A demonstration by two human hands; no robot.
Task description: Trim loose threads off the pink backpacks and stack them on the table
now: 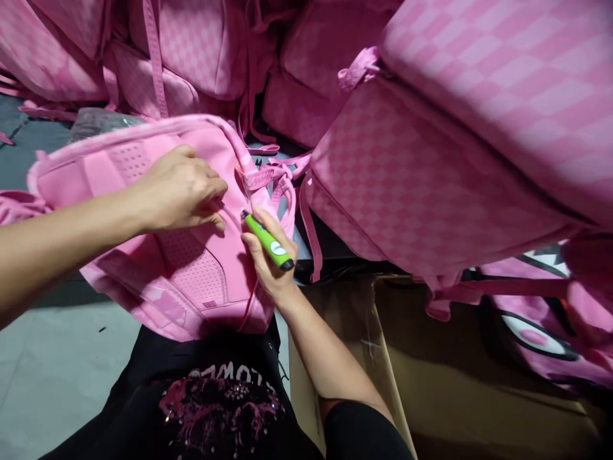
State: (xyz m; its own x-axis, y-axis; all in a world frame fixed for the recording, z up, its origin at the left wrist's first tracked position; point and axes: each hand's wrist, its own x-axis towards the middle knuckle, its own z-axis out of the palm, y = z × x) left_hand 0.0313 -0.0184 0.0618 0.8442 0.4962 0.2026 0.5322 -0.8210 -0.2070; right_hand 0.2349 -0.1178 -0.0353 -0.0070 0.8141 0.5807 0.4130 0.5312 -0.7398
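Observation:
A pink backpack (211,144) lies across my lap and the table edge, its padded back panel facing up. My left hand (189,188) rests on that panel with its fingers curled in; whatever they pinch is hidden. Wrapped in my right hand (275,265) is a bright green pen-shaped tool (265,239) with black ends and a white oval label. The tool's upper end sits close to the right edge of the back panel. Beside it, pink straps (261,179) bunch up at the backpack's side.
Large pink checkered backpacks (407,179) loom on the right, and several more (191,48) line the back. An open cardboard box (431,364) stands at lower right. Above it lies a pink bag with an eye pattern (536,332). Dark table surface (29,137) shows at left.

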